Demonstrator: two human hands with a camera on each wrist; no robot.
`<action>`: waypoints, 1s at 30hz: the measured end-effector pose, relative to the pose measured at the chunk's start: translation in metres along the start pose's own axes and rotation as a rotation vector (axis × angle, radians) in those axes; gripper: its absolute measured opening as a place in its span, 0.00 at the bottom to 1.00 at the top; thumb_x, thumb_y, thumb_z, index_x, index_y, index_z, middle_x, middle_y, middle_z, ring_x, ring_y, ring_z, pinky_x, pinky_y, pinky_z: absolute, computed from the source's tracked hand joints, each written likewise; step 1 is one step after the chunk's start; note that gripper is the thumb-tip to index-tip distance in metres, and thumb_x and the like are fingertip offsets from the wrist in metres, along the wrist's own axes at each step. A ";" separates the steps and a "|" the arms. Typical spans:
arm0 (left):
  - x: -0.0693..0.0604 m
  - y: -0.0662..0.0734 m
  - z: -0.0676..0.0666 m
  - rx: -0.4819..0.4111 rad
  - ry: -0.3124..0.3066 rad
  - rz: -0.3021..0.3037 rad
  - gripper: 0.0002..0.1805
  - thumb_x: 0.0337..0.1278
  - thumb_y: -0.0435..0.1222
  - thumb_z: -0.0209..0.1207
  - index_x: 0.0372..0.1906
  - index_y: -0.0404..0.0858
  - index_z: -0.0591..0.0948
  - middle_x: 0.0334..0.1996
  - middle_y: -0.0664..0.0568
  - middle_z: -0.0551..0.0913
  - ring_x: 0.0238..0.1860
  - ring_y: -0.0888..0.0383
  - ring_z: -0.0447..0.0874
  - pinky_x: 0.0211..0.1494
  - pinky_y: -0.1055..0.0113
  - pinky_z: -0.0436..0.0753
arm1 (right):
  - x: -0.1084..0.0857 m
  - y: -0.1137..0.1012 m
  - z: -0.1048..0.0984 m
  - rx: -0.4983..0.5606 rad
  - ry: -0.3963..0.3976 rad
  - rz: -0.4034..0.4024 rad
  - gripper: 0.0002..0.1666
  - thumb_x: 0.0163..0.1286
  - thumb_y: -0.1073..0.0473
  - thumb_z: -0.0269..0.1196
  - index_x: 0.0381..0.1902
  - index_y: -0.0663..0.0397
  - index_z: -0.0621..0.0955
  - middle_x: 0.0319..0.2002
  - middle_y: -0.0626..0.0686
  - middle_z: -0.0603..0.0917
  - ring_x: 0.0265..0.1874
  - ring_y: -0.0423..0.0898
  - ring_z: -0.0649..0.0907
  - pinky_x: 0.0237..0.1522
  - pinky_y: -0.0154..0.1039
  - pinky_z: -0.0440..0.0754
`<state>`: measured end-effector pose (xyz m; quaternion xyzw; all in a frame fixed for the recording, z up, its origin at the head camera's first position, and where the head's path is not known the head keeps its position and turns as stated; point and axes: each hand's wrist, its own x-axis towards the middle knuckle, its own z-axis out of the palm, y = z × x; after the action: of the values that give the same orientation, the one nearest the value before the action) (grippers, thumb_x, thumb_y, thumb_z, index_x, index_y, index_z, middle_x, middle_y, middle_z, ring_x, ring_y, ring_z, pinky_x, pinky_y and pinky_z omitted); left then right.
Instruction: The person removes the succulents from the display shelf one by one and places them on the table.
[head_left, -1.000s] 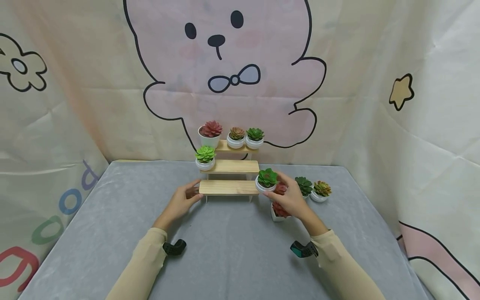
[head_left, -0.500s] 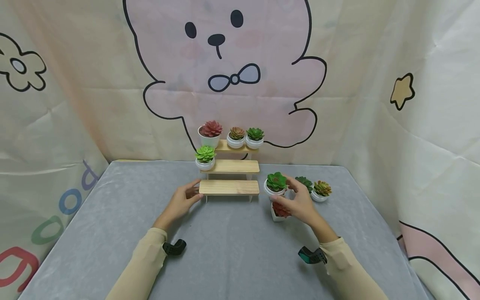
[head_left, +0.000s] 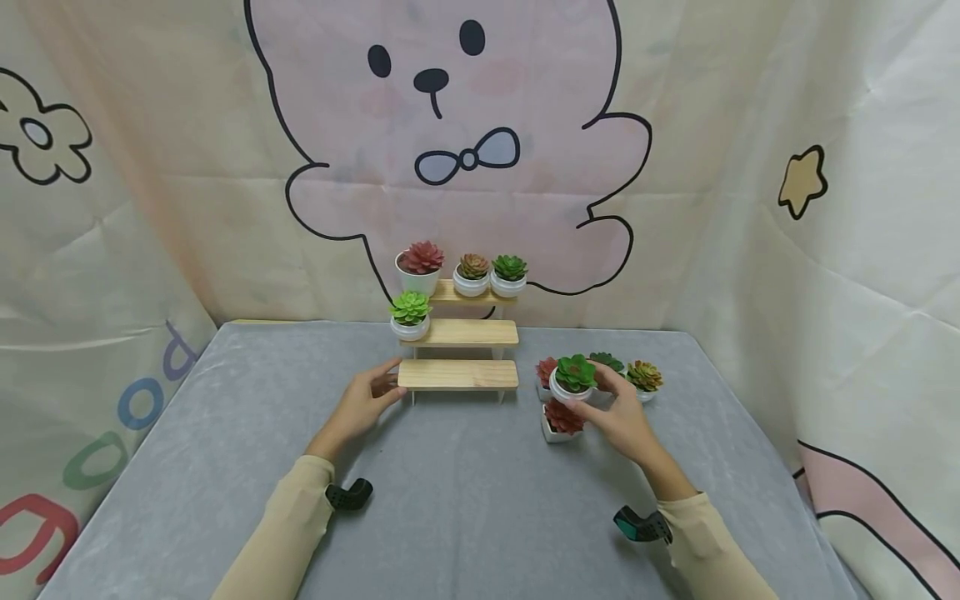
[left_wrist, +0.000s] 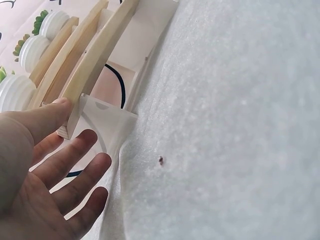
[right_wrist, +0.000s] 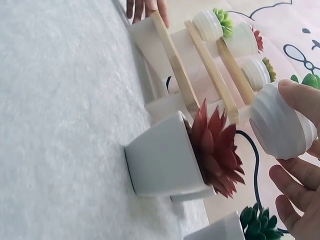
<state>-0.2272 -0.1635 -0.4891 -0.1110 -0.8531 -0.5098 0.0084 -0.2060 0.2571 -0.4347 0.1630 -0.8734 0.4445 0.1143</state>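
Observation:
A three-step wooden display stand (head_left: 459, 376) stands at the table's back middle. My left hand (head_left: 369, 410) grips the left end of its lowest step, thumb and forefinger at the board's end; the other fingers (left_wrist: 82, 172) extend loosely. My right hand (head_left: 619, 418) holds a green succulent in a round white pot (head_left: 573, 382), thumb on one side and fingers on the other. In the right wrist view this white pot (right_wrist: 280, 122) is tilted by the camera angle and off the table. Just below it sits a red succulent in a square white pot (head_left: 559, 425).
Another red succulent (head_left: 546, 372), a dark green one (head_left: 606, 362) and a yellow-orange one (head_left: 643, 377) stand at the right. The top step bears a red succulent (head_left: 420, 260), a brownish one (head_left: 472, 268) and a green one (head_left: 510, 268). A bright green succulent (head_left: 410, 310) sits on the middle step's left.
My right hand has carried the green potted succulent from the lowest step's right end, rightward and nearer, over the red succulents. The left hand has stayed at the stand.

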 end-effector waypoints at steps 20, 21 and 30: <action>-0.001 0.001 0.002 -0.025 0.000 0.023 0.33 0.70 0.35 0.61 0.75 0.30 0.65 0.62 0.31 0.80 0.60 0.36 0.83 0.61 0.45 0.82 | -0.018 0.027 -0.030 0.041 0.079 -0.021 0.37 0.60 0.69 0.73 0.68 0.63 0.74 0.54 0.32 0.77 0.51 0.21 0.77 0.52 0.23 0.75; -0.001 0.001 0.002 -0.028 0.001 0.025 0.33 0.70 0.34 0.61 0.75 0.30 0.65 0.62 0.31 0.80 0.60 0.35 0.83 0.61 0.45 0.82 | -0.019 0.029 -0.032 0.054 0.075 -0.017 0.38 0.60 0.69 0.72 0.68 0.64 0.73 0.53 0.29 0.77 0.51 0.21 0.77 0.51 0.22 0.76; 0.000 -0.001 0.002 -0.020 0.007 0.018 0.34 0.70 0.34 0.61 0.75 0.31 0.65 0.61 0.32 0.81 0.60 0.37 0.83 0.60 0.45 0.83 | -0.031 0.051 -0.043 0.201 -0.099 0.019 0.37 0.64 0.72 0.68 0.69 0.71 0.68 0.52 0.27 0.81 0.48 0.25 0.80 0.47 0.24 0.79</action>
<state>-0.2268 -0.1627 -0.4913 -0.1167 -0.8469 -0.5185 0.0150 -0.1945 0.3261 -0.4582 0.1869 -0.8304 0.5225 0.0498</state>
